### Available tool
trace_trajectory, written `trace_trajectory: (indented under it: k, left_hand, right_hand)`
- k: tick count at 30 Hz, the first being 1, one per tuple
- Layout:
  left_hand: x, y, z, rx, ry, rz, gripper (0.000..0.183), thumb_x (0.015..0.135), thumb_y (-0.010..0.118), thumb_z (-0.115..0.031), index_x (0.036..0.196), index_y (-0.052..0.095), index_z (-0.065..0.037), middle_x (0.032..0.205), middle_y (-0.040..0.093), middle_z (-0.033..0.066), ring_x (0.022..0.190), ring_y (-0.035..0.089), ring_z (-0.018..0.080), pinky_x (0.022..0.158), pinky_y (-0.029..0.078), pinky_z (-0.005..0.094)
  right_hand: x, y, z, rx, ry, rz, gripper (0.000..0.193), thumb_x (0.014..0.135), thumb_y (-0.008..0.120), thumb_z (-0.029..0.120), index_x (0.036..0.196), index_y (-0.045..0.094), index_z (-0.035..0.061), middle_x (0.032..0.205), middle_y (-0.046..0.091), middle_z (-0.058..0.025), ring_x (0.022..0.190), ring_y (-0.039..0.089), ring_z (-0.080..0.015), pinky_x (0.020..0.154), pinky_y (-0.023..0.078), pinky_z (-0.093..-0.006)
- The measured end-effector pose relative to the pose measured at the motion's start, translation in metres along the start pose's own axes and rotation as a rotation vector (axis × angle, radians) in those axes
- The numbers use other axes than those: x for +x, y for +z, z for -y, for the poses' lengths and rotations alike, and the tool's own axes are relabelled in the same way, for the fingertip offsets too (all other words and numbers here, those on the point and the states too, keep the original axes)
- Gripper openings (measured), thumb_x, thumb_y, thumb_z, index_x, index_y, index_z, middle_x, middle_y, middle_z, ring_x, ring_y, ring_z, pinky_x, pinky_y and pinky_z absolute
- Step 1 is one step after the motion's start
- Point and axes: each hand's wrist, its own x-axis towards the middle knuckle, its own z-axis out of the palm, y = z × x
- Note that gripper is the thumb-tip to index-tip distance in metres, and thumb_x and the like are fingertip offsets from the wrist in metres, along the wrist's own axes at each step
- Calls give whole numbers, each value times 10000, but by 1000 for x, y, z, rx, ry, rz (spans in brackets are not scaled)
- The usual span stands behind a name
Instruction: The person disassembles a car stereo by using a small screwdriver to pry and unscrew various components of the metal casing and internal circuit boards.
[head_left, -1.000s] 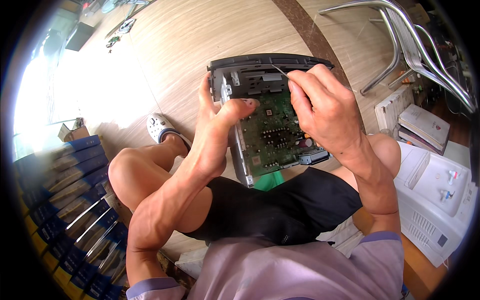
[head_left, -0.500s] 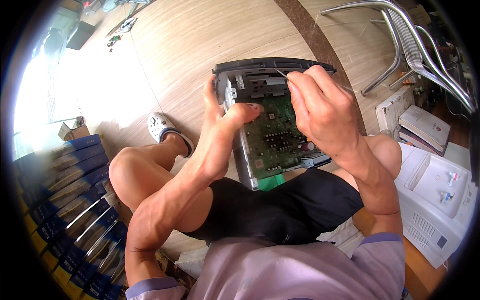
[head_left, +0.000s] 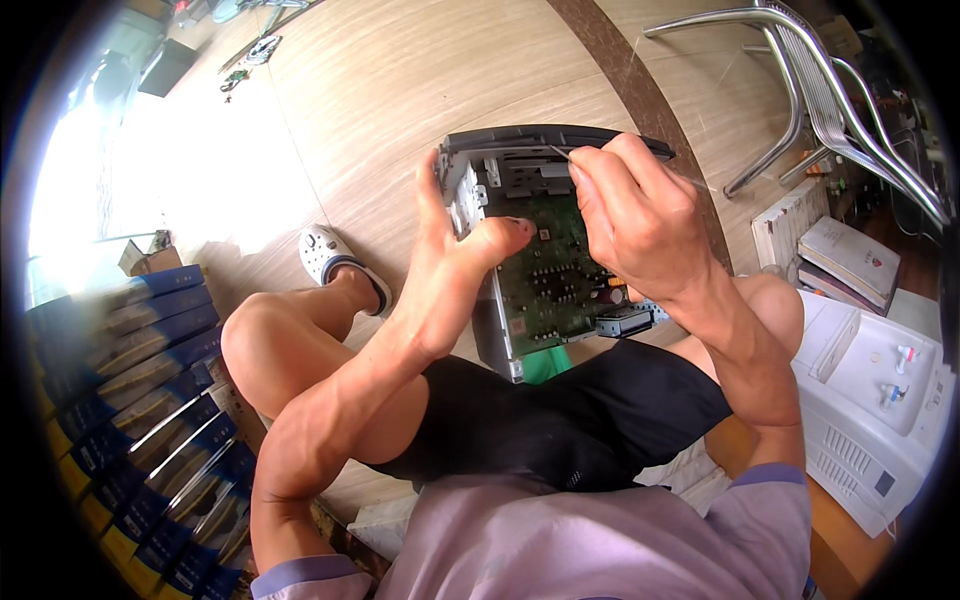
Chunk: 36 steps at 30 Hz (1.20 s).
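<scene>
An opened electronic unit with a green circuit board (head_left: 545, 265), a metal frame and a curved black front panel (head_left: 500, 138) is held up above my lap. My left hand (head_left: 450, 270) grips its left side, the fingers behind the frame's edge and the thumb lying over the board. In my right hand (head_left: 645, 225) the fingers are closed around a thin metal tool (head_left: 559, 152), whose tip reaches the inner edge of the black panel. The tool's handle is hidden in the hand, so its exact kind does not show. A metal connector block (head_left: 625, 321) sits at the board's lower right.
Stacked blue and yellow boxes (head_left: 130, 400) stand at left. A metal-framed chair (head_left: 800, 90) is at upper right, with a book (head_left: 850, 255) below it. A white water dispenser (head_left: 860, 390) lies by my right side. Cables (head_left: 262, 50) lie on the far floor.
The unit has shifted slightly right and tilted a little, with my left hand moving along. My right hand has barely moved; the tool's tip stays at the black panel.
</scene>
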Motion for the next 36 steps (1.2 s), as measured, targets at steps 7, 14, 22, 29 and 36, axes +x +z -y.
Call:
trace_trajectory:
  k: [7, 14, 22, 29, 36]
  left_hand:
    - [-1, -7, 3, 107, -2, -3, 1157, 816, 718, -247, 1597, -96, 9, 1335, 556, 217, 1223, 569, 303, 1084, 444, 393]
    - [1, -2, 5, 87, 9, -38, 1165, 812, 728, -246, 1596, -88, 28, 1342, 555, 228, 1217, 581, 305, 1077, 454, 392]
    - [-2, -5, -1, 23, -25, -16, 1160, 802, 741, -233, 1606, -54, 25, 1363, 538, 234, 1257, 552, 310, 1101, 426, 398]
    - [3, -4, -4, 28, -9, -14, 1146, 792, 746, -255, 1609, -8, 25, 1351, 546, 232, 1236, 560, 315, 1095, 427, 402]
    - [3, 0, -10, -1, -1, 7, 1138, 791, 743, -258, 1610, 6, 28, 1335, 552, 242, 1214, 575, 323, 1072, 447, 418]
  right_hand:
    - [3, -10, 5, 96, 64, 70, 136, 822, 682, -43, 831, 576, 42, 773, 510, -79, 590, 602, -245, 516, 511, -344]
    - [-3, 2, 5, 37, 23, -13, 119, 836, 699, -27, 909, 621, 25, 801, 542, -79, 620, 618, -239, 527, 516, -337]
    - [-6, 0, 1, 61, 4, -16, 125, 859, 707, -14, 958, 638, 19, 816, 561, -85, 610, 620, -240, 524, 513, -340]
    - [2, -9, -11, 128, 10, 67, 121, 871, 707, -9, 965, 638, 23, 847, 591, -86, 603, 647, -256, 523, 522, -351]
    - [2, -13, -6, 93, 18, 9, 145, 855, 719, -7, 974, 645, 30, 841, 596, -75, 605, 656, -243, 524, 531, -346]
